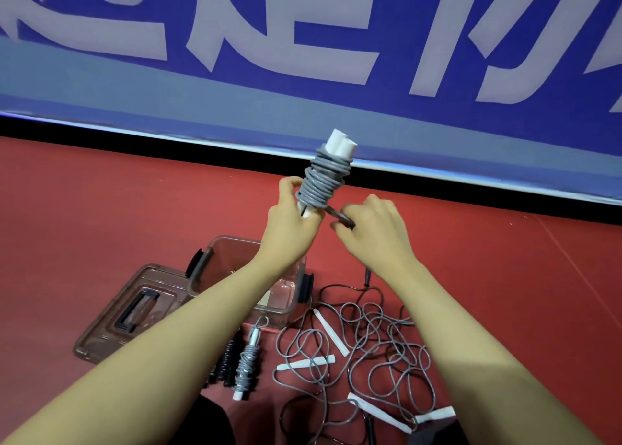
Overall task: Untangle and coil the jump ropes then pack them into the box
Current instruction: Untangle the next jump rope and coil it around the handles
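Although the red floor took most of the view, the clear box was the useful landmark, standing open with its lid just left of it. Inside the box I could see only something pale, partly hidden behind the left forearm; what it was, I cannot tell. Right of the box lay the tangled ropes, grey cords with white handles, loose and crossing each other. In front of the box, close to it, lay a finished grey bundle and beside it a dark one.

Above the box, in the air, was the rope being coiled. The left hand was closed around the lower ends of its two white handles, and the right hand pinched the free end of the cord. The cord seemed light, soft and springy, so the coil probably would loosen if released; the stiff handles were the better place to hold.
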`<state>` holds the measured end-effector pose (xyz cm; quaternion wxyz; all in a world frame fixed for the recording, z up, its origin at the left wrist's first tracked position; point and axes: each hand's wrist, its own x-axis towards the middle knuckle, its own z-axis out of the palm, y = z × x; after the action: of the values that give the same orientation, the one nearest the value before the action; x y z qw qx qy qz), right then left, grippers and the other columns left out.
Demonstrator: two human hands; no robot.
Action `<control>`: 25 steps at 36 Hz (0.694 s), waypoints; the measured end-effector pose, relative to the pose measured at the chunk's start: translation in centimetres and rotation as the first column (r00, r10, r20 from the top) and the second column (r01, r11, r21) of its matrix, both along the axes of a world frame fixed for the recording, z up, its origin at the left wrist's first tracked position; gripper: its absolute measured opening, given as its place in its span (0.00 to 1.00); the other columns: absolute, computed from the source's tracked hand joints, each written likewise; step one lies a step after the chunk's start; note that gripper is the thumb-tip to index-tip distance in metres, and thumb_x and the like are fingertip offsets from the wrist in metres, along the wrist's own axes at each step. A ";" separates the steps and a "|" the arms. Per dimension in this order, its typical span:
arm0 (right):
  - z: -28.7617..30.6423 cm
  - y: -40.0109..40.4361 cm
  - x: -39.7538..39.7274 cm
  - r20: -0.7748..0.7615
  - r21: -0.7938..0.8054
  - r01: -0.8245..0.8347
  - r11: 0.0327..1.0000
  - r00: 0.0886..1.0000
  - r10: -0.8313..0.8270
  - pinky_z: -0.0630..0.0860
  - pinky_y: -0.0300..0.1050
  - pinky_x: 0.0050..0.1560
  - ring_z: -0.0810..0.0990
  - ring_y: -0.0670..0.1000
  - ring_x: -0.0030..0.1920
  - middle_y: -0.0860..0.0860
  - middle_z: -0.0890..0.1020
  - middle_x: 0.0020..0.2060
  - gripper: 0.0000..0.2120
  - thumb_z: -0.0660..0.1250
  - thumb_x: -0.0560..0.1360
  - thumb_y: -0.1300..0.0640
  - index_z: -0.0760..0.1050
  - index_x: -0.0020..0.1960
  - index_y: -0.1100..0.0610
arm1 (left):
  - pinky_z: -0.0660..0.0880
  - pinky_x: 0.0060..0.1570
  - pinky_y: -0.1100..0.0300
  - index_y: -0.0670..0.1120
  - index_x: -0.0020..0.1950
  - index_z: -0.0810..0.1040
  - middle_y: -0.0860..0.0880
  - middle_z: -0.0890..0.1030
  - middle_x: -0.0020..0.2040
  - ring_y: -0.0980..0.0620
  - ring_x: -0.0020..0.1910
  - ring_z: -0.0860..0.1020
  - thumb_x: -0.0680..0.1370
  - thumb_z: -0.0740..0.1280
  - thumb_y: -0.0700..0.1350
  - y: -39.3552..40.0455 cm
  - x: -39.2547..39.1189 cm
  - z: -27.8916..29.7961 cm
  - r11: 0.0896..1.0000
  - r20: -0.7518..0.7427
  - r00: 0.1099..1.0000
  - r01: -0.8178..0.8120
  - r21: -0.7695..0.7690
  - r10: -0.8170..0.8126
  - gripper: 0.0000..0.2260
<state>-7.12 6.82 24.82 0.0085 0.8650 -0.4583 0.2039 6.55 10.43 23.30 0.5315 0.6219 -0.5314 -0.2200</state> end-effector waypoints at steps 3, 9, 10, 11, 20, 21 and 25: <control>-0.1 0.7 0.3 -0.081 0.032 -0.027 0.999 0.996 0.030 0.62 0.47 0.52 0.72 0.59 0.51 0.55 0.71 0.38 0.10 0.61 0.78 0.53 0.75 0.47 0.59 | 0.67 0.31 0.58 0.49 0.58 0.64 0.50 0.77 0.35 0.50 0.31 0.73 0.75 0.64 0.40 -0.3 0.2 -0.4 0.995 0.076 0.995 -0.064 0.073 0.058 0.15; 0.0 1.8 1.2 -0.113 0.170 -0.085 0.982 0.988 0.105 0.58 0.46 0.43 0.70 0.59 0.44 0.52 0.69 0.36 0.06 0.57 0.78 0.56 0.66 0.43 0.54 | 0.70 0.36 0.53 0.45 0.62 0.65 0.43 0.78 0.42 0.38 0.39 0.76 0.76 0.63 0.42 -0.4 0.9 -1.1 0.971 0.253 0.958 -0.180 0.161 0.135 0.16; 0.0 1.9 1.3 -0.125 0.185 -0.095 0.978 0.985 0.119 0.57 0.45 0.42 0.68 0.58 0.42 0.51 0.68 0.34 0.06 0.58 0.78 0.56 0.65 0.42 0.55 | 0.71 0.37 0.51 0.45 0.62 0.65 0.42 0.79 0.43 0.38 0.40 0.76 0.76 0.63 0.42 -0.5 1.0 -1.2 0.967 0.283 0.949 -0.191 0.170 0.138 0.15; 0.0 2.0 1.5 -0.139 0.202 -0.103 0.974 0.981 0.133 0.56 0.44 0.41 0.67 0.57 0.41 0.50 0.68 0.33 0.07 0.58 0.77 0.57 0.65 0.41 0.56 | 0.71 0.38 0.51 0.45 0.61 0.65 0.41 0.79 0.44 0.38 0.40 0.75 0.76 0.62 0.42 -0.5 1.1 -1.3 0.962 0.304 0.942 -0.203 0.182 0.141 0.14; 0.1 2.5 1.9 -0.271 0.097 -0.176 0.980 0.943 0.196 0.59 0.46 0.45 0.74 0.58 0.44 0.52 0.77 0.38 0.05 0.58 0.76 0.57 0.70 0.44 0.55 | 0.66 0.38 0.53 0.42 0.58 0.68 0.40 0.77 0.48 0.41 0.40 0.71 0.78 0.60 0.42 -0.5 1.5 -1.4 0.897 0.608 0.792 -0.309 0.315 0.059 0.10; 0.1 2.5 1.9 -0.301 0.047 -0.187 0.981 0.934 0.192 0.57 0.46 0.44 0.75 0.58 0.46 0.53 0.79 0.41 0.05 0.58 0.76 0.57 0.72 0.45 0.55 | 0.66 0.38 0.54 0.42 0.56 0.70 0.40 0.78 0.48 0.40 0.41 0.73 0.78 0.59 0.42 -0.4 1.6 -1.4 0.892 0.677 0.735 -0.327 0.310 0.034 0.08; 0.3 2.6 1.9 -0.278 -0.035 -0.210 0.977 0.941 0.192 0.57 0.47 0.46 0.77 0.59 0.48 0.55 0.81 0.42 0.04 0.60 0.75 0.60 0.71 0.42 0.55 | 0.64 0.38 0.56 0.43 0.54 0.72 0.42 0.79 0.49 0.40 0.47 0.78 0.77 0.59 0.37 -0.3 1.5 -1.4 0.884 0.853 0.511 -0.346 0.315 -0.104 0.07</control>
<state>-5.25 9.38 25.15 0.0785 0.9264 -0.3554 0.0970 8.07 10.16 21.93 0.0585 0.7896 -0.6098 0.0357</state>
